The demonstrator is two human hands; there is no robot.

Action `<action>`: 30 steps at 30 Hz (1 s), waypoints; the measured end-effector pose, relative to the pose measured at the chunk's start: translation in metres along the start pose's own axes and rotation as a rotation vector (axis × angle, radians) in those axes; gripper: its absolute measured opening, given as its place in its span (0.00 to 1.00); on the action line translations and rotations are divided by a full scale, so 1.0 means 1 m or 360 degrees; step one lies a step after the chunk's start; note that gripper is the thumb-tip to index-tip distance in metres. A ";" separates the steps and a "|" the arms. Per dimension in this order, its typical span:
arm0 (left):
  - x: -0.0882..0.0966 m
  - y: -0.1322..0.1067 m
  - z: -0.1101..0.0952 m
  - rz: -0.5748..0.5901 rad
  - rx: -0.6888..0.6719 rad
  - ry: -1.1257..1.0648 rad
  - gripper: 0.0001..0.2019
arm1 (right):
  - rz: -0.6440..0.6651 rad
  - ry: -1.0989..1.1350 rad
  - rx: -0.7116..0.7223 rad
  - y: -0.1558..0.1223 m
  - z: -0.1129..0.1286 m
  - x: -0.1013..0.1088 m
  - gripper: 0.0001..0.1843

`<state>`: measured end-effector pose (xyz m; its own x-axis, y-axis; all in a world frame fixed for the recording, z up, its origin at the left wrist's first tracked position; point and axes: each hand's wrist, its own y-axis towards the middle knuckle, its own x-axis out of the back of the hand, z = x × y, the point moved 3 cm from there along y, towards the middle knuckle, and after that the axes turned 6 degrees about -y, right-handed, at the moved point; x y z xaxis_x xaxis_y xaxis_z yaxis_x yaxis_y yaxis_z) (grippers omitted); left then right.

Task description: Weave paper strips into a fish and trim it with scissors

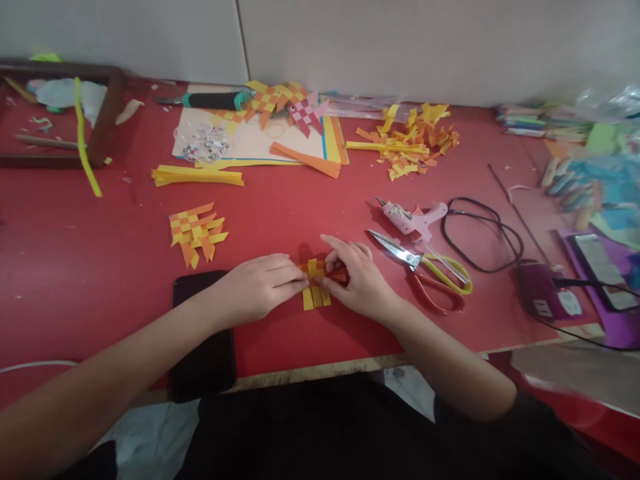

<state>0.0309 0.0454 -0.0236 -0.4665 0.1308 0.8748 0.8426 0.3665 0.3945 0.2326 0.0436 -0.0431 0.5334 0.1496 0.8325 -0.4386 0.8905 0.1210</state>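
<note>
Pinching the woven paper piece (315, 295) from both sides, we hold it directly between the left hand (260, 288) and right hand (361, 280), both equally near (loose yellow ends point toward us). The right hand's grip appears closed.

I read a red table (75, 267). Dead centre: half-woven strips (315, 285), orange and yellow, lying flat. At 3 o'clock from them are scissors (425, 273), with a pink glue gun (413, 219) just beyond at 2 and a black cable (480, 233) looped near it. A woven paper piece (196, 235) sits at 10 o'clock. A dark phone (205, 333) at 8 o'clock overhangs the near edge. A scrap pile (415, 143) lies at 1 o'clock.
</note>
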 end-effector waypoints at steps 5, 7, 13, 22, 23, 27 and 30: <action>-0.001 -0.001 0.000 0.0034 0.0032 0.0003 0.14 | 0.0033 0.0027 0.0039 -0.001 -0.001 0.004 0.30; -0.002 -0.002 0.000 0.0042 0.0041 -0.0007 0.13 | 0.0048 0.0050 0.0069 -0.001 -0.001 0.006 0.30; -0.003 -0.002 0.001 0.0057 0.0048 -0.0054 0.14 | 0.0039 0.0090 0.0041 0.000 -0.003 0.006 0.27; -0.005 -0.004 0.001 0.0042 0.0028 0.0034 0.15 | 0.0171 0.0180 0.0085 -0.001 -0.004 0.014 0.33; -0.005 -0.004 0.001 0.0046 0.0021 0.0039 0.15 | 0.0187 0.0199 0.0083 -0.001 -0.005 0.015 0.34; -0.007 -0.006 0.002 0.0074 0.0004 0.0031 0.15 | 0.0167 0.0233 0.0057 -0.004 -0.007 0.018 0.34; -0.009 -0.007 0.003 0.0087 -0.0009 -0.0003 0.14 | 0.0146 0.0262 0.0039 -0.004 -0.007 0.018 0.32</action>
<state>0.0282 0.0443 -0.0348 -0.4203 0.1520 0.8945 0.8684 0.3533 0.3480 0.2489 0.0454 -0.0325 0.6006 0.3001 0.7411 -0.5073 0.8594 0.0632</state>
